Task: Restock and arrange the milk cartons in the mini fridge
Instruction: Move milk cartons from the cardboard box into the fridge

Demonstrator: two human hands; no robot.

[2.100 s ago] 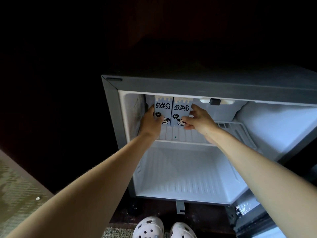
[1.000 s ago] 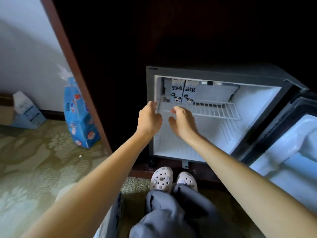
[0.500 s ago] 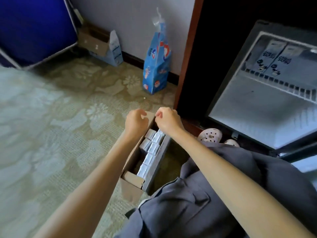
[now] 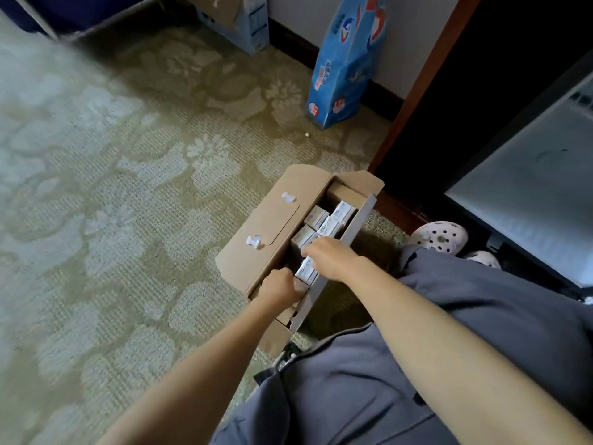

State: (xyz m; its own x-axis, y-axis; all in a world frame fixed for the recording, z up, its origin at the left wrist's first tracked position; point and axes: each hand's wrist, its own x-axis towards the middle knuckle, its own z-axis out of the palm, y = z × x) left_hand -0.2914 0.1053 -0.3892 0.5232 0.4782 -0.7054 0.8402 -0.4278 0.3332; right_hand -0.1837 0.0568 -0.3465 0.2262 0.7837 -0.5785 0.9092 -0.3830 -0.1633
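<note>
An open cardboard box [image 4: 272, 220] lies on the carpet with several white milk cartons [image 4: 330, 224] packed inside. My right hand [image 4: 330, 256] reaches into the middle of the box, fingers curled over a milk carton [image 4: 306, 271] that sits tilted under it. At the near end of the box my left hand [image 4: 282, 287] is curled downward; what its fingers hold is hidden. The open mini fridge [image 4: 529, 194] shows at the right edge, with only its pale inner floor in view.
A blue printed bag [image 4: 343, 65] leans on the wall beside a brown door frame [image 4: 417, 78]. Another carton box [image 4: 237, 20] stands at the back. My grey-trousered knees [image 4: 449, 348] and white clogs [image 4: 439, 236] are between box and fridge.
My view swung from the fridge shelf, where two cartons stand, down to the box on the floor. Both hands dropped from above the box into it, toward its near end.
</note>
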